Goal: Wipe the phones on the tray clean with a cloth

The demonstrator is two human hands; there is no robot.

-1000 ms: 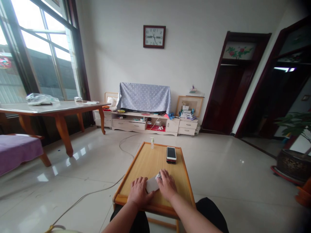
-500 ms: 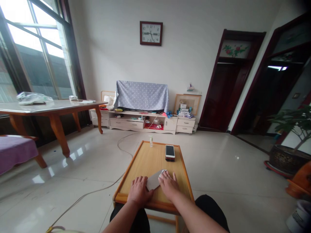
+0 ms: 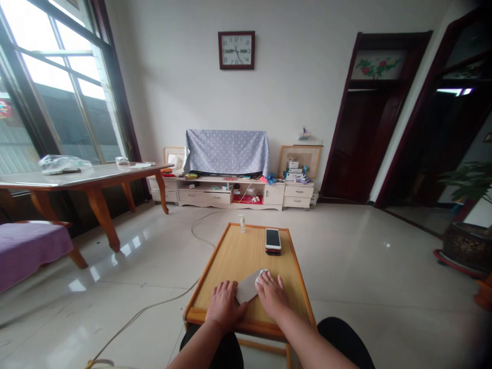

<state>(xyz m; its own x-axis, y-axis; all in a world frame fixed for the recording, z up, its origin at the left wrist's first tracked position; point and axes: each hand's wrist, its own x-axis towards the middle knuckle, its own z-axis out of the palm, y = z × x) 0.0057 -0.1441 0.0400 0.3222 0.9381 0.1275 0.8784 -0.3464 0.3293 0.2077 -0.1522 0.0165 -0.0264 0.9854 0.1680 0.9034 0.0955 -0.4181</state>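
My left hand [image 3: 225, 305] lies on the near part of a small wooden table [image 3: 209, 266], its thumb and fingers against the left edge of a flat grey device [image 3: 246, 288]. My right hand [image 3: 273, 296] rests on the device's right side, fingers pressed down on a small white cloth [image 3: 262, 273] that pokes out by the fingertips. The device lies tilted between both hands. At the far end of the table sit a white phone stacked on a red one [image 3: 272, 240] and a small clear pump bottle [image 3: 242, 224].
A cable [image 3: 154, 305] runs across the tiled floor left of the table. A large table [image 3: 88, 177] and a purple seat [image 3: 26, 248] stand at left. A low cabinet [image 3: 230, 195] lines the far wall. A potted plant [image 3: 465, 241] stands at right.
The view has shifted slightly. My right hand has slid a little along the grey device with the cloth. My left hand has stayed at the device's left edge.
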